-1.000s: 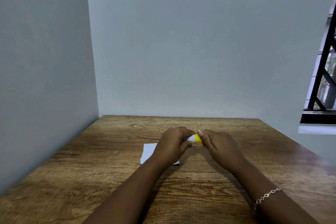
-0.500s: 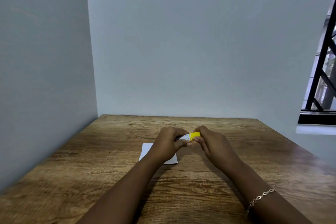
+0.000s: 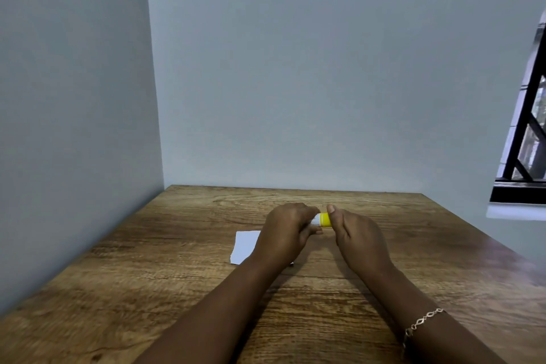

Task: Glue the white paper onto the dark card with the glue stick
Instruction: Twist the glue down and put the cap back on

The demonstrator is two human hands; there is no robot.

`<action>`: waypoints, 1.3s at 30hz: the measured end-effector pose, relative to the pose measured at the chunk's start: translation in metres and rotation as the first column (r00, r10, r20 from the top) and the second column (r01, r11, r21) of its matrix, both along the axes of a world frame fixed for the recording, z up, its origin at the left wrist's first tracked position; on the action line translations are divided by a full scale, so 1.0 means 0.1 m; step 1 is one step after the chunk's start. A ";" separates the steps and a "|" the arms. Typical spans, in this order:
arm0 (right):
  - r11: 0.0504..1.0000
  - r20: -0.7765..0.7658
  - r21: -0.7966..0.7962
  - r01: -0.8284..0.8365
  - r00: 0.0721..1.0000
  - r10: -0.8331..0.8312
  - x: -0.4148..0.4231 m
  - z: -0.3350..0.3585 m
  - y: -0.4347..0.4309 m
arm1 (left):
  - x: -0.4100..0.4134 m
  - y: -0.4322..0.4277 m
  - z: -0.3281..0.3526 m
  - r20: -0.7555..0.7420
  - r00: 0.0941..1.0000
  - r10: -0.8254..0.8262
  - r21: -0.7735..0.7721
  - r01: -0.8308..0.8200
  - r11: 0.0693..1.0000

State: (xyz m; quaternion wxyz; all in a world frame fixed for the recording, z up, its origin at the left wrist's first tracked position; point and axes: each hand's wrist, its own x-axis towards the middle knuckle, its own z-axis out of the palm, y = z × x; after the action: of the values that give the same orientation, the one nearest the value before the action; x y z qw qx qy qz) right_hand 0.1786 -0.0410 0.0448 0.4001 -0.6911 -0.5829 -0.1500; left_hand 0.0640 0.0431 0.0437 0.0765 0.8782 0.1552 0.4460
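Observation:
A yellow and white glue stick (image 3: pixel 323 219) is held level above the wooden table (image 3: pixel 177 245), between both hands. My left hand (image 3: pixel 288 233) grips its white end. My right hand (image 3: pixel 354 235) is closed around the yellow end. The white paper (image 3: pixel 245 246) lies flat on the table under and left of my left hand, partly hidden by it. A thin dark edge (image 3: pixel 291 264) shows at the paper's near right corner; the dark card is otherwise hidden.
Grey walls close in at the table's left and far edges. A window with black bars (image 3: pixel 529 139) is at the right. A bracelet (image 3: pixel 422 323) hangs on my right wrist.
Both hands stayed together on the glue stick above the paper; the stick tilted and then came level again, with my right fingers shifting on the yellow end.

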 end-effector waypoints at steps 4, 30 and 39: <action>0.992 -0.178 0.099 -0.074 0.980 0.090 -0.04 -0.02 0.00 | 0.03 0.01 -0.01 0.071 0.997 -0.034 -0.169 0.046 0.985; 1.000 -0.239 0.012 -0.021 0.971 0.023 0.24 -0.27 0.24 | -0.07 0.25 -0.21 -0.514 0.813 0.273 -0.125 -0.387 0.914; 0.999 -0.299 0.029 -0.014 0.954 0.022 0.24 -0.28 0.18 | -0.12 0.26 -0.28 -0.506 0.813 0.287 -0.103 -0.387 0.916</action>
State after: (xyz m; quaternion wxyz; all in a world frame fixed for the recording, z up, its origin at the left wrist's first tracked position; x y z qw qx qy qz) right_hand 0.2026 -0.0227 0.0164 0.4944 -0.6950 -0.5199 -0.0478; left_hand 0.0522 0.0688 0.0160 0.0431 0.9068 0.3673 0.2023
